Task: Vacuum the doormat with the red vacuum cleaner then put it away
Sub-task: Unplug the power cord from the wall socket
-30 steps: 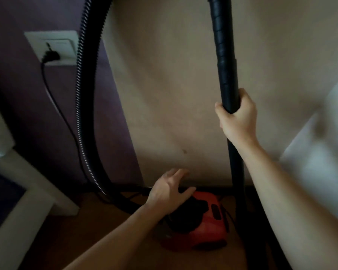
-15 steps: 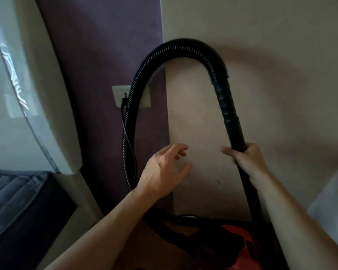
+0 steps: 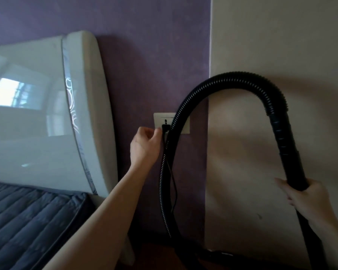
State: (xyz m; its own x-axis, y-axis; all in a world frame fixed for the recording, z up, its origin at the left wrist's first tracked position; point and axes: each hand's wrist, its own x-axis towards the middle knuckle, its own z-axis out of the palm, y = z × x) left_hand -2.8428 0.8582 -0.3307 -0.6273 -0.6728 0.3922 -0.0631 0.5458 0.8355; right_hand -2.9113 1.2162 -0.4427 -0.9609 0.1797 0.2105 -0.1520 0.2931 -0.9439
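Left hand (image 3: 144,145), just 9 o'clock of centre: fingers curled, pinching small black plug (image 3: 165,128) seated in white rectangular wall socket plate (image 3: 184,127). Thin black cord (image 3: 174,184) hangs from plug toward 6 o'clock. Black ribbed vacuum hose (image 3: 236,76) arches across socket plate from 6 o'clock up and over to 3 o'clock, joining black rigid tube (image 3: 293,168). Right hand (image 3: 308,199), 4 o'clock, grips tube. Glossy white headboard (image 3: 37,123) at 9 o'clock; dark grey quilted mattress (image 3: 27,221) at 8 o'clock. Vacuum body not visible.
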